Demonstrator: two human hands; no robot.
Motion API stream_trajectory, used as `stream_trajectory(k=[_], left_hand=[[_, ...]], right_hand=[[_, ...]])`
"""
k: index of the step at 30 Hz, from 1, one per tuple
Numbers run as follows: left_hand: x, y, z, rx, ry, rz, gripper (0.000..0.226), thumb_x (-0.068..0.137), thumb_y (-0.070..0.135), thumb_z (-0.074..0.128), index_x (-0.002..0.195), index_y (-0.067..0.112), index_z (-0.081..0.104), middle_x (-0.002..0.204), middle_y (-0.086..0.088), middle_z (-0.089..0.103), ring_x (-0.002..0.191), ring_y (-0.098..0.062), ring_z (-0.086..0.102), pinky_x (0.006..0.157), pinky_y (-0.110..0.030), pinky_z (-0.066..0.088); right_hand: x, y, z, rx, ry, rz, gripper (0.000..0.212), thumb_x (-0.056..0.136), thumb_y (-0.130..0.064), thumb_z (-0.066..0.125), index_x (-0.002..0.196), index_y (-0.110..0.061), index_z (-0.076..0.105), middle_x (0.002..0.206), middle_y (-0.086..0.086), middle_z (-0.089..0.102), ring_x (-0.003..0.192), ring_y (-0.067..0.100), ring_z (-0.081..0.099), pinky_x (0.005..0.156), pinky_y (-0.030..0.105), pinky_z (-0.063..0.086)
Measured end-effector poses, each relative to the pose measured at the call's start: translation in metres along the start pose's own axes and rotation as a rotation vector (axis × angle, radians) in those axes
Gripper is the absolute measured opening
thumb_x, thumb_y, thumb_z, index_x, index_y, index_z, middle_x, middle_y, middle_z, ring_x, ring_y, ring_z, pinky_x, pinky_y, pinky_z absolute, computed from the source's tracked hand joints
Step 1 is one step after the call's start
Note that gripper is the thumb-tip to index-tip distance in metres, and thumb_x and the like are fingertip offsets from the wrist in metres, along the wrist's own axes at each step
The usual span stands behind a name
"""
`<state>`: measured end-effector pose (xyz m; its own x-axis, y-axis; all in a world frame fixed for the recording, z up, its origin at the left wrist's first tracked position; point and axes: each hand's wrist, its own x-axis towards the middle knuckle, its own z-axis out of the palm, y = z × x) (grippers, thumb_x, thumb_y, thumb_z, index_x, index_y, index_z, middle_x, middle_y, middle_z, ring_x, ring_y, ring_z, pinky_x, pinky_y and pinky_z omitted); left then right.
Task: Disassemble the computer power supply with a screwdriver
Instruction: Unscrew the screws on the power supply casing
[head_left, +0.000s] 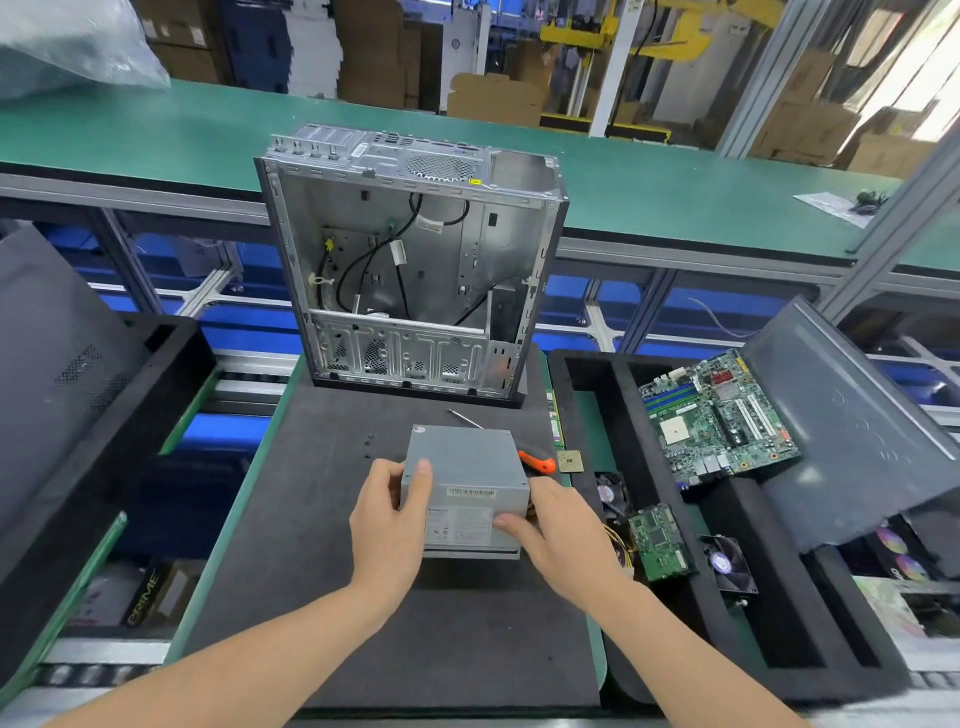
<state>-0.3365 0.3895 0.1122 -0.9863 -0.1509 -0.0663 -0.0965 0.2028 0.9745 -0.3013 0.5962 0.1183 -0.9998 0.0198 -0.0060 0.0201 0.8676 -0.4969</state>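
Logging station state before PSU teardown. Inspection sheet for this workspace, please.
Surface: dark foam mat, green-edged.
Job's things: grey power supply on the mat; orange-handled screwdriver lying behind it, untouched.
Clutter: loose black screws left of the supply; CPU chip at mat's right edge.
Grippers: left hand and right hand grip the supply's opposite sides.
Cables: black cables inside the case; yellow wires right of the supply.
Surroundings: open case standing behind; foam tray at right with motherboard and fans; green conveyor beyond.
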Motion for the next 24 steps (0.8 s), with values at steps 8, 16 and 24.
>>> stream_trajectory(k=[8,16,24], left_hand=[[-0.012,-0.017,0.002,-0.029,0.010,-0.062,0.012,0.098,0.020,0.055,0.097,0.032,0.053,0.101,0.014,0.065,0.092,-0.003,0.061,0.066,-0.024,0.042],[-0.011,-0.045,-0.012,0.034,-0.141,-0.027,0.024,0.095,0.012,0.066,0.105,0.029,0.053,0.110,0.012,0.067,0.104,-0.007,0.065,0.073,-0.014,0.045],[0.061,-0.009,-0.044,0.697,-0.701,0.300,0.140,0.052,0.071,0.086,0.154,0.054,-0.008,0.166,0.017,-0.008,0.155,-0.010,0.004,0.123,-0.042,0.022]], right_hand=[[-0.004,0.006,0.008,0.208,-0.124,0.072,0.042,0.071,-0.067,0.075,0.102,-0.041,0.064,0.093,-0.020,0.069,0.089,-0.001,0.063,0.072,0.021,0.052],[-0.005,0.018,0.018,0.137,-0.168,0.083,0.041,0.073,-0.053,0.086,0.102,-0.040,0.059,0.097,-0.021,0.068,0.091,-0.005,0.063,0.074,0.021,0.051],[0.030,0.003,-0.023,-0.330,-0.300,-0.081,0.134,0.052,-0.076,0.079,0.155,-0.039,0.002,0.167,-0.003,0.009,0.151,0.026,0.027,0.103,0.047,0.049]])
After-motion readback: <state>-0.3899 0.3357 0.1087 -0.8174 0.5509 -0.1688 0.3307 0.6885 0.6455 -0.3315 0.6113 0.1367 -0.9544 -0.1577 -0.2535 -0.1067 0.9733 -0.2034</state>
